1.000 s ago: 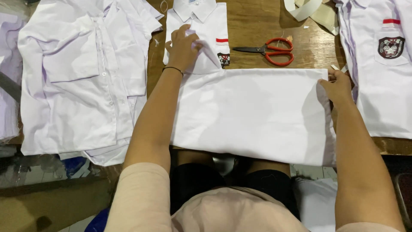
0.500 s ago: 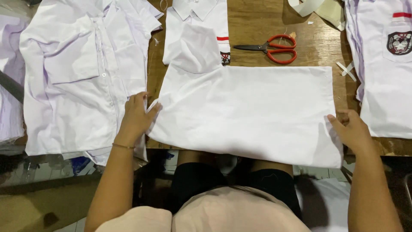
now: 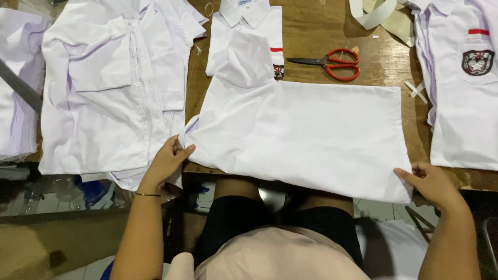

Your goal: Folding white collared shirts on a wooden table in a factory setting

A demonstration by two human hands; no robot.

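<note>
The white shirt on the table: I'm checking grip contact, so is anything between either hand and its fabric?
Nothing visible. The left hand pinches the white shirt at its near left corner, and the right hand touches its near right corner. The scissors lie beyond it, apart.

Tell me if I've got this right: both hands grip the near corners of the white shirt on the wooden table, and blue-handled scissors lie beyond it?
Nearly. The scissors have red handles, not blue, as the head view shows. The rest holds: the left hand and right hand grip the near corners of the white shirt on the wooden table.
</note>
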